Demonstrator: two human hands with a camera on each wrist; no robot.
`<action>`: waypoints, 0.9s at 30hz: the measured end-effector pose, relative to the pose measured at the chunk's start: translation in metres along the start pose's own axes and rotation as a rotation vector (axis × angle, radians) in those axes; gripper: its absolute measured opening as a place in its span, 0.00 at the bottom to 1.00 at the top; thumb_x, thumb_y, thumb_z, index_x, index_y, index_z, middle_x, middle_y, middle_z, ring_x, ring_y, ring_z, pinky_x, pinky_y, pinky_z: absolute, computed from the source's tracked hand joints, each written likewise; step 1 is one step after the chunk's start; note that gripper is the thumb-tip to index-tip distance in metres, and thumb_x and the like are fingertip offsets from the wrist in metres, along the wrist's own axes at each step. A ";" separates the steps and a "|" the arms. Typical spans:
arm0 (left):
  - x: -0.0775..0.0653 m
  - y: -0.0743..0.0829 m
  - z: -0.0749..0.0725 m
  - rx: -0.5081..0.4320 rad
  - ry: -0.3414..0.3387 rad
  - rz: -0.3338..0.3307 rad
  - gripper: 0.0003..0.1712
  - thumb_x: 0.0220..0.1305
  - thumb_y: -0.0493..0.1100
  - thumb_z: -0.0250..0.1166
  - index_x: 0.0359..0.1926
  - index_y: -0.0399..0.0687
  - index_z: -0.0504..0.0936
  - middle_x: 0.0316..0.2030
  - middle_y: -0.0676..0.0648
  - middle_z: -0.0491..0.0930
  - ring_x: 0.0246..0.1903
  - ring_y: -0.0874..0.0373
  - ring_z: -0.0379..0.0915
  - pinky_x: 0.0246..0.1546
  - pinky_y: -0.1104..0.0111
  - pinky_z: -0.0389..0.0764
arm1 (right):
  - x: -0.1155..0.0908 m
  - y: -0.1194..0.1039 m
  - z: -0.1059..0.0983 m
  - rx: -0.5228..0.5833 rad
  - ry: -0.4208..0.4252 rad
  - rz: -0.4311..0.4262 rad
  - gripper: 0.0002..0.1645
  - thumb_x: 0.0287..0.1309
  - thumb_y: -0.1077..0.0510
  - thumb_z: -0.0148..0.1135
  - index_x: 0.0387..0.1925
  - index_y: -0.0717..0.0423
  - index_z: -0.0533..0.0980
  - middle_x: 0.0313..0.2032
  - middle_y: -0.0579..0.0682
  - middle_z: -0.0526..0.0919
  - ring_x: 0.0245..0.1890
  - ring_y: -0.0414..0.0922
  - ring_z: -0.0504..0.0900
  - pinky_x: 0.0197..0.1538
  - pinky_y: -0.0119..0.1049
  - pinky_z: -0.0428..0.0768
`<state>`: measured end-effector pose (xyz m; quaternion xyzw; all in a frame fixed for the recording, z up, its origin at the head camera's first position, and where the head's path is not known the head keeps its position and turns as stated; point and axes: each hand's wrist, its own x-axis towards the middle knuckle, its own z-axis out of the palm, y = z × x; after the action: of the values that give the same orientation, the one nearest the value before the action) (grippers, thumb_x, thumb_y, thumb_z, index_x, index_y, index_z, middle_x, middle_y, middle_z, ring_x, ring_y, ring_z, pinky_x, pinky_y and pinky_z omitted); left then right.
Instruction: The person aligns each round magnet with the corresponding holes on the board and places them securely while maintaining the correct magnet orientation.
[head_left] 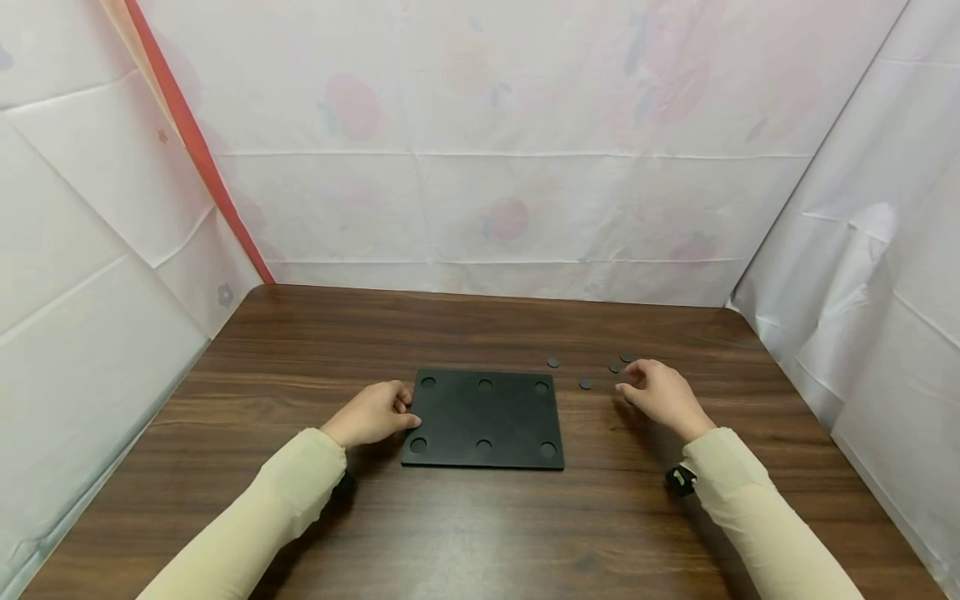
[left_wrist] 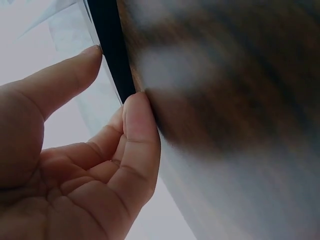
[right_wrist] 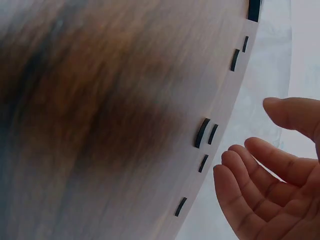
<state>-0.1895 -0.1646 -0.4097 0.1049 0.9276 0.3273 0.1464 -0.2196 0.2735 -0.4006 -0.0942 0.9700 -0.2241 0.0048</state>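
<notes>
A flat black rectangular board (head_left: 483,421) with several round recesses lies on the table. At its left edge, my left hand (head_left: 378,412) grips it, the thumb (left_wrist: 85,67) on the upper side and the fingertips (left_wrist: 140,110) along the edge. Several small dark discs (head_left: 585,383) are scattered to the right of the board. Over the rightmost ones hovers my right hand (head_left: 660,396), its thumb apart from the loosely bent fingers (right_wrist: 240,190) and nothing between them. The right wrist view shows the discs (right_wrist: 202,133) flat on the table beyond the fingertips.
The brown wood-grain table (head_left: 480,533) has rounded back corners. White patterned curtains (head_left: 487,208) hang behind it and along both sides, with a red strip (head_left: 198,150) at the left. A black band (head_left: 681,481) sits at the right wrist.
</notes>
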 end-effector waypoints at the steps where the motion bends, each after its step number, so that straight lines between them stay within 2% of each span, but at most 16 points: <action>1: 0.000 0.000 0.000 -0.002 -0.002 0.000 0.17 0.62 0.41 0.68 0.46 0.36 0.76 0.37 0.44 0.77 0.33 0.57 0.71 0.37 0.65 0.74 | 0.000 0.001 0.000 -0.004 -0.008 0.002 0.22 0.64 0.52 0.62 0.52 0.66 0.77 0.44 0.61 0.83 0.37 0.52 0.82 0.41 0.50 0.79; 8: 0.002 -0.002 -0.001 -0.001 -0.009 -0.005 0.18 0.61 0.41 0.69 0.47 0.36 0.76 0.37 0.45 0.77 0.33 0.57 0.70 0.37 0.65 0.74 | 0.002 0.004 0.000 -0.037 -0.085 0.012 0.23 0.60 0.54 0.66 0.51 0.67 0.77 0.43 0.62 0.83 0.42 0.55 0.82 0.44 0.51 0.79; 13: 0.003 -0.002 -0.002 0.004 -0.010 -0.008 0.19 0.61 0.42 0.69 0.48 0.36 0.76 0.37 0.45 0.77 0.33 0.57 0.71 0.37 0.65 0.74 | 0.002 0.004 0.001 -0.050 -0.136 0.029 0.20 0.60 0.56 0.66 0.48 0.66 0.78 0.41 0.60 0.83 0.40 0.53 0.81 0.43 0.49 0.79; 27: 0.004 -0.002 -0.002 -0.004 -0.015 -0.007 0.18 0.61 0.42 0.69 0.47 0.36 0.76 0.36 0.46 0.76 0.32 0.57 0.70 0.36 0.66 0.73 | 0.004 0.004 0.004 -0.082 -0.122 0.012 0.12 0.59 0.60 0.66 0.42 0.63 0.80 0.40 0.59 0.83 0.40 0.53 0.81 0.45 0.50 0.79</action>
<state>-0.1945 -0.1661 -0.4102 0.1037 0.9263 0.3276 0.1546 -0.2240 0.2745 -0.4058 -0.1017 0.9768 -0.1780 0.0612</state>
